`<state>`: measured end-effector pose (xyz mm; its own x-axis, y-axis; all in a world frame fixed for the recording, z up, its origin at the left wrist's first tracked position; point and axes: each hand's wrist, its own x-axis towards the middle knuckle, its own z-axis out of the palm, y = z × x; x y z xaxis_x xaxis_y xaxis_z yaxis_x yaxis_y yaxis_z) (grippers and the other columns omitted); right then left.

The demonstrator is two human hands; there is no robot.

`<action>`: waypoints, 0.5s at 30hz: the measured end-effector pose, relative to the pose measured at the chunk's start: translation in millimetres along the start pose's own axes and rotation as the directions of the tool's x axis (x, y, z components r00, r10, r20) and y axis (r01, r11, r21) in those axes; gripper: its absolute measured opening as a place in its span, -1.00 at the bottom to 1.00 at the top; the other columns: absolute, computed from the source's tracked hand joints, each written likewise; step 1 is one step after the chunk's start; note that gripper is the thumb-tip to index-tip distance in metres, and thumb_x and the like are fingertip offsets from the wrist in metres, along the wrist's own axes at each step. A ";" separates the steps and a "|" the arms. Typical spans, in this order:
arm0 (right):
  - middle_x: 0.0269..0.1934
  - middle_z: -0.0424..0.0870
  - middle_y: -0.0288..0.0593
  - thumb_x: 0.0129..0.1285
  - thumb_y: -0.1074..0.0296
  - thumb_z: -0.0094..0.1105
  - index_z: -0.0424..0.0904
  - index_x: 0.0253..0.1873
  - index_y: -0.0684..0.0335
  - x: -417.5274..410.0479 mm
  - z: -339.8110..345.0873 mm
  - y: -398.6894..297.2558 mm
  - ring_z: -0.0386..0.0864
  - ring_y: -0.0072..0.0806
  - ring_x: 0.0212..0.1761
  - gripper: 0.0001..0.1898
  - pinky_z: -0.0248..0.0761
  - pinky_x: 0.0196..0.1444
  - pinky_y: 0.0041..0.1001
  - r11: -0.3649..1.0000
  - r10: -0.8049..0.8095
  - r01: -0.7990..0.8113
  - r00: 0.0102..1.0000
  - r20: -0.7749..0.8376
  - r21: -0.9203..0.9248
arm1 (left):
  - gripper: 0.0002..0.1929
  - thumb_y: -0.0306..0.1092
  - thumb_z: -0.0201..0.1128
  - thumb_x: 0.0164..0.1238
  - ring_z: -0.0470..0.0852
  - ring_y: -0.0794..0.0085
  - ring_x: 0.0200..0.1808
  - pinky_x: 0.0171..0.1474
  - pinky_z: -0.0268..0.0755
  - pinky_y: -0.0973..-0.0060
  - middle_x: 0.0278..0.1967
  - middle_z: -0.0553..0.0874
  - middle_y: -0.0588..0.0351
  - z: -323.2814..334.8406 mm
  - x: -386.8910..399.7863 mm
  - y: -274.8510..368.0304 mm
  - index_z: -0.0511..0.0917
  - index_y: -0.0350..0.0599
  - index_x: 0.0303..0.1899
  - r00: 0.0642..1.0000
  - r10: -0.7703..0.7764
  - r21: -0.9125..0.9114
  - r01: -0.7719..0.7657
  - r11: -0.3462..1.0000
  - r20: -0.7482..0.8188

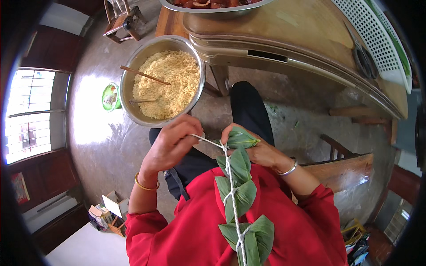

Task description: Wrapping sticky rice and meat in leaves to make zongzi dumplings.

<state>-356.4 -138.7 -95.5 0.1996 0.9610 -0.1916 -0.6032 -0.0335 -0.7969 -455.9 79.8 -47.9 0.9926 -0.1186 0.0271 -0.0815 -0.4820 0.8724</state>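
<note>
My left hand [176,141] pinches the end of a white string [232,188], pulled taut toward a green leaf-wrapped rice dumpling [242,138]. That dumpling sits in the grip of my right hand [261,153], the string meeting it near my thumb. Several more leaf-wrapped dumplings [246,197] are tied along the same string, which runs down in front of my red shirt and leaves the view at the bottom. Just beyond my left hand is a large metal basin [128,108] of pale yellow rice [179,71]. A chopstick [145,75] and a metal spoon handle [141,100] stick out of the rice.
A brown table [299,30] at the top bears a metal dish [219,10] of reddish-brown chunks, black-handled scissors [364,61] and a white perforated basket [369,33] with green leaves. A green bin [110,97] stands beside the basin. A wooden bench [346,171] is at right.
</note>
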 end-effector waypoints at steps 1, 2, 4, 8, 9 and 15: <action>-0.22 0.43 -0.39 0.19 0.58 0.14 0.33 -0.04 0.18 -0.8 0.1 -0.6 0.37 -0.71 -0.12 -0.72 0.28 -0.05 -0.63 0.999 0.012 -0.013 1.000 -0.021 -0.043 | -0.94 -0.49 0.12 0.24 0.60 0.18 -0.25 -0.13 0.46 0.27 -0.25 0.57 -0.03 4.2 -0.5 -0.7 0.48 -0.24 -0.29 1.000 -0.001 -0.001 0.001 1.000 0.000; -0.22 0.43 -0.39 0.20 0.57 0.15 0.33 -0.05 0.19 -1.3 0.3 -0.8 0.37 -0.72 -0.13 -0.73 0.28 -0.06 -0.63 0.996 0.023 -0.026 0.999 -0.042 -0.087 | -0.90 -0.40 0.03 0.34 0.59 0.16 -0.24 -0.08 0.46 0.21 -0.24 0.56 -0.06 11.5 -0.5 0.0 0.42 -0.21 -0.31 0.991 -0.059 -0.567 -0.020 0.823 -0.120; -0.23 0.42 -0.39 0.19 0.58 0.15 0.33 -0.05 0.19 -2.4 0.1 2.0 0.37 -0.72 -0.13 -0.73 0.29 -0.07 -0.63 0.996 0.020 -0.023 0.999 -0.030 -0.088 | -0.72 -0.16 -0.22 0.51 0.55 0.15 -0.28 -0.02 0.46 0.05 -0.28 0.54 -0.08 18.1 5.0 4.9 0.26 -0.10 -0.36 0.946 -0.239 -0.958 -0.162 0.235 -0.218; -0.24 0.41 -0.40 0.19 0.55 0.17 0.33 -0.05 0.17 -1.6 4.3 12.1 0.38 -0.73 -0.14 -0.73 0.30 -0.10 -0.64 1.000 -0.004 0.004 1.000 -0.011 0.029 | -0.77 -0.20 -0.11 0.48 0.51 0.31 -0.34 -0.10 0.51 0.20 -0.31 0.54 0.01 19.5 26.9 -4.7 0.29 -0.14 -0.31 0.985 0.092 -0.989 -0.150 0.003 -0.149; -0.24 0.41 -0.40 0.19 0.55 0.17 0.33 -0.05 0.17 -3.2 3.3 11.5 0.38 -0.73 -0.14 -0.73 0.30 -0.10 -0.64 1.000 -0.005 0.005 1.000 -0.014 0.026 | -0.77 -0.20 -0.11 0.48 0.51 0.31 -0.34 -0.10 0.51 0.20 -0.31 0.54 0.01 21.2 26.0 -2.5 0.29 -0.14 -0.31 0.984 0.096 -0.989 -0.150 0.001 -0.149; -0.24 0.43 -0.40 0.22 0.47 0.19 0.34 -0.04 0.17 -11.5 -2.8 5.8 0.39 -0.71 -0.16 -0.74 0.31 -0.10 -0.63 0.999 -0.038 0.039 0.997 -0.066 0.002 | -0.65 -0.43 0.29 0.21 0.55 0.45 -0.18 -0.12 0.49 0.45 -0.13 0.55 0.05 37.0 7.1 8.9 0.40 -0.29 -0.02 0.976 -0.209 -0.250 0.217 0.943 0.059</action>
<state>-360.1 -150.7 -99.6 0.2729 0.9414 -0.1982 -0.5964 0.0040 -0.8027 -452.9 42.5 -57.9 0.9806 -0.0662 -0.1848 0.1615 -0.2632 0.9511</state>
